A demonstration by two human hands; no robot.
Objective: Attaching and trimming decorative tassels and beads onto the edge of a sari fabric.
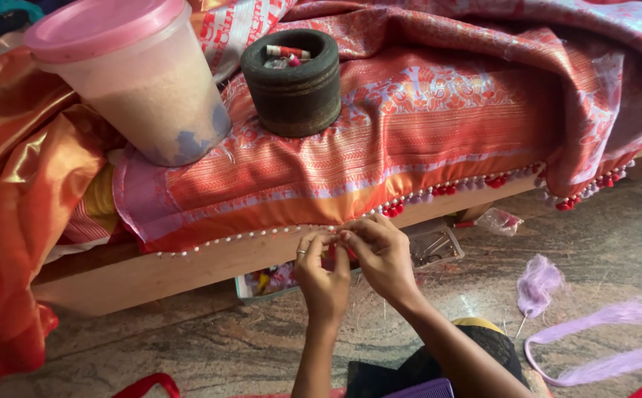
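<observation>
An orange and red patterned cloth [424, 125] is draped over a low wooden bench [188, 269], its hem lined with small white beads and red and lilac tassels [453, 188]. Both my hands meet at the hem's edge. My left hand [322, 273], with a ring on one finger, pinches the edge of the cloth. My right hand [381, 254] pinches beside it, fingertips touching the left ones. Red thread shows between the fingers; what exactly is held is too small to tell.
A pink-lidded plastic tub [133, 74] and a round dark wooden holder [293, 81] with thread spools stand on the cloth. A shallow tray [431, 247] of small items lies under the bench. Lilac thread bundles [594, 343] lie on the stone floor at right.
</observation>
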